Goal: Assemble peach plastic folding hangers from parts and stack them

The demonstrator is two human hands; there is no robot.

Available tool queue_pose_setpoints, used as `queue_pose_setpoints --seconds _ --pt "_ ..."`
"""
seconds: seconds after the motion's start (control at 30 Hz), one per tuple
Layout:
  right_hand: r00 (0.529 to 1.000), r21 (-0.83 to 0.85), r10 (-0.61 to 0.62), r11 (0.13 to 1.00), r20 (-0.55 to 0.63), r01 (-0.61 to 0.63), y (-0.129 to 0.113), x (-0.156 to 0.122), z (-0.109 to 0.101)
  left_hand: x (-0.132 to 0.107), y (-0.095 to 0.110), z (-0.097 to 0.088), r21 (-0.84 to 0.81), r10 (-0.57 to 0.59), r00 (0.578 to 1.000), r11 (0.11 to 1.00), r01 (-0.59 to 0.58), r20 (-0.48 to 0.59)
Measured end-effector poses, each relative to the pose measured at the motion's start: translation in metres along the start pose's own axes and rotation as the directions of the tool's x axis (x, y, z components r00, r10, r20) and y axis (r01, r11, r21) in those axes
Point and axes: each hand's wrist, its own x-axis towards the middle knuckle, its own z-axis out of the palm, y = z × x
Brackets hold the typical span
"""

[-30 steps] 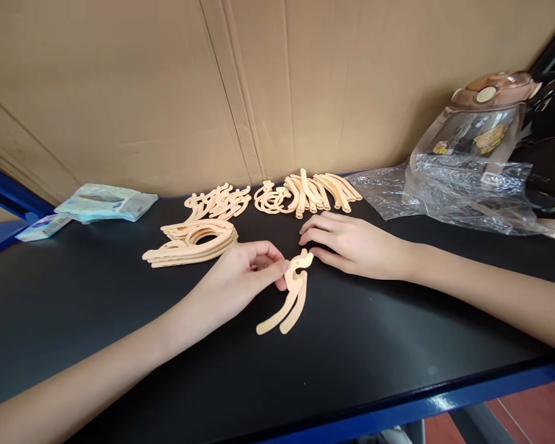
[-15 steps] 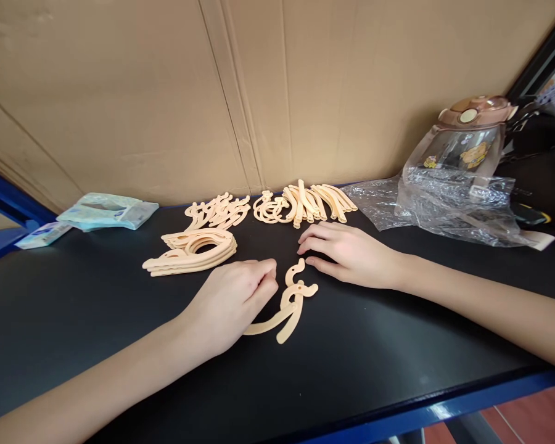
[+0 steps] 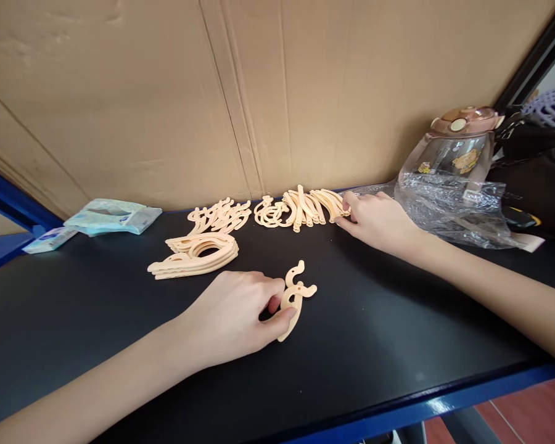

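A partly joined beige folding hanger (image 3: 292, 299), with a hook and a curved arm showing, lies on the black tabletop. My left hand (image 3: 240, 317) is curled around its left side, with the thumb across the lower arm; the palm hides part of it. At the back, my right hand (image 3: 374, 222) pinches the end of a curved hanger arm (image 3: 335, 203) at the right edge of the pile of arms (image 3: 305, 206). Beside that pile are several ring-shaped pieces (image 3: 271, 213) and a heap of small hooks (image 3: 219, 214). A stack of folded hangers (image 3: 194, 256) lies left of centre.
Blue packs of wipes (image 3: 113, 217) lie at the back left. A clear drinking bottle (image 3: 457, 148) with a brown lid stands at the back right behind crumpled plastic film (image 3: 457, 209). Brown cardboard (image 3: 305, 92) rises along the back edge. A blue rail (image 3: 398, 407) edges the front.
My right hand has moved back and right, from beside the partly joined hanger to the pile of arms. My left hand has shifted slightly right, its thumb now over the hanger's arm.
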Motion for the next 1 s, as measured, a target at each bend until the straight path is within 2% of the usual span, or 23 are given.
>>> queue_pose_setpoints --seconds 0.17,0.33,0.43,0.57,0.63,0.73,0.9,1.0 --pt "0.99 0.154 0.129 0.979 0.055 -0.136 0.005 0.005 0.012 0.001 -0.001 0.001 0.004 -0.027 0.999 1.0 0.028 -0.027" --pt "0.979 0.34 0.184 0.918 0.082 -0.202 0.006 0.007 0.017 0.0 0.005 0.001 0.004 -0.149 0.989 0.989 0.149 0.018" --pt "0.968 0.432 0.243 0.867 0.067 -0.248 0.006 0.007 0.017 -0.002 0.013 0.004 0.069 -0.175 0.984 0.983 0.172 0.036" --pt "0.953 0.542 0.304 0.802 -0.008 -0.252 0.002 0.004 0.011 -0.004 0.017 0.008 0.165 -0.151 0.988 0.975 0.151 -0.018" --pt "0.965 0.644 0.252 0.751 -0.073 -0.148 -0.002 0.002 0.008 -0.004 0.015 0.007 0.193 -0.147 0.988 0.969 0.152 -0.041" --pt "0.983 0.719 0.088 0.693 -0.161 0.056 -0.01 -0.004 0.005 -0.002 0.009 0.006 0.215 -0.159 0.985 0.962 0.17 -0.068" --pt "0.966 0.629 -0.192 0.733 -0.174 0.259 -0.023 -0.013 0.006 0.0 0.006 0.006 0.165 -0.222 0.973 0.959 0.23 -0.064" --pt "0.941 0.595 -0.299 0.732 -0.158 0.333 -0.026 -0.016 0.009 0.0 0.006 0.009 0.165 -0.228 0.972 0.958 0.236 -0.062"
